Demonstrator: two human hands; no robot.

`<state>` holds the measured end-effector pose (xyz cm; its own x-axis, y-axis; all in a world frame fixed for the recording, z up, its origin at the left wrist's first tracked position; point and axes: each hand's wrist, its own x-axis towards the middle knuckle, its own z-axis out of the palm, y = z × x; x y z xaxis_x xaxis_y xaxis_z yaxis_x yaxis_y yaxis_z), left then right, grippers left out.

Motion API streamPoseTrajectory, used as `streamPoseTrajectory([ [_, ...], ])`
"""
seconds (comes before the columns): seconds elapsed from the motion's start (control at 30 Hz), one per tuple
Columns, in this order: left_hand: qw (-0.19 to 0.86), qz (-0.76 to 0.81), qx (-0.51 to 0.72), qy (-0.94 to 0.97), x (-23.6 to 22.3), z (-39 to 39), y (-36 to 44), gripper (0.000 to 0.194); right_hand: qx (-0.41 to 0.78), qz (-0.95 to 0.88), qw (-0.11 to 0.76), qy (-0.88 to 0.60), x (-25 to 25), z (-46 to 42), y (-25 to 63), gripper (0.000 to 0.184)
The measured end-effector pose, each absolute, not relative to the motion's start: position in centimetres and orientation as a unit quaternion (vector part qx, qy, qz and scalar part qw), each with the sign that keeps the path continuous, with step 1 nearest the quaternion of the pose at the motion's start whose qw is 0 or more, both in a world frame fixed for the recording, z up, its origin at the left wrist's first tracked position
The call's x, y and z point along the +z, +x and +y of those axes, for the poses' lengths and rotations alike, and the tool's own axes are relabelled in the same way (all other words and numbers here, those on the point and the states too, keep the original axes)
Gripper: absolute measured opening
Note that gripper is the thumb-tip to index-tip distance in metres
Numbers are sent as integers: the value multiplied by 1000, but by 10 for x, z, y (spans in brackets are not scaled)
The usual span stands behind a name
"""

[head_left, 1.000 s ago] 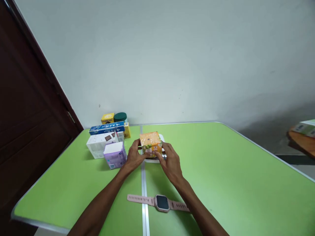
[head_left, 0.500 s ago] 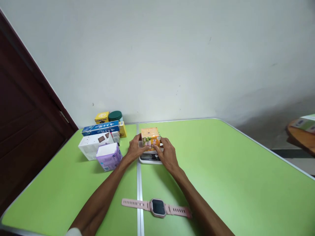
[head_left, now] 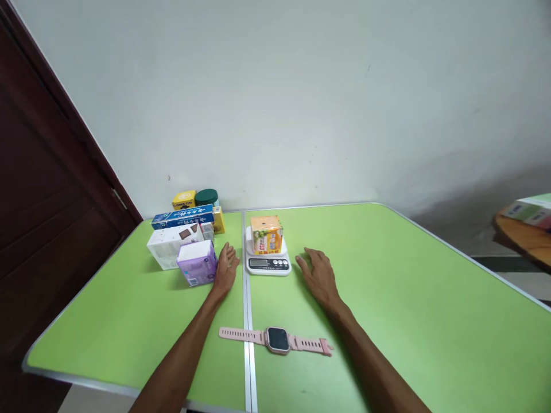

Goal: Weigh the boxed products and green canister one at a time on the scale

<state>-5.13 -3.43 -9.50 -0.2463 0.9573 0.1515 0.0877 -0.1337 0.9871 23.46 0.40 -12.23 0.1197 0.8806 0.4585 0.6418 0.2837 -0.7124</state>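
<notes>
On scale (head_left: 268, 264), one orange box (head_left: 267, 234)

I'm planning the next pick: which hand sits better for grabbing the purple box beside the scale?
Probably the left hand. It rests open on the table right beside the purple box. The right hand lies open on the far side of the scale, which carries the orange box.

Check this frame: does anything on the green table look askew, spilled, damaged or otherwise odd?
Nothing stands out. The orange box sits upright on the scale, both hands lie flat on the table beside it, the pink watch lies flat, and the packages at left look intact.
</notes>
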Motion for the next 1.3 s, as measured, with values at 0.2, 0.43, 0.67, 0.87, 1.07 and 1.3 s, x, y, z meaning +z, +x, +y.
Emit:
streamPoseTrajectory([
  [0.2,343,552,560,514,-91,-42,-45,92,181,-623,516,-559,-105,-6,232,52],
  [0.43,240,532,495,644,-34,-1,-31,98,239,-653,550,-462,-63,10,191,60],
  [0.67,324,507,342,721,22,34,-16,69,223,-694,508,-460,-56,30,174,54],
  [0.87,341,449,372,737,28,73,60,62,166,-635,573,-491,-57,59,239,49],
  [1.07,345,488,356,718,-14,133,151,54,114,-573,556,-591,-88,97,307,40],
  [1.3,341,500,377,701,-41,177,193,46,100,-515,549,-650,-126,130,303,89],
])
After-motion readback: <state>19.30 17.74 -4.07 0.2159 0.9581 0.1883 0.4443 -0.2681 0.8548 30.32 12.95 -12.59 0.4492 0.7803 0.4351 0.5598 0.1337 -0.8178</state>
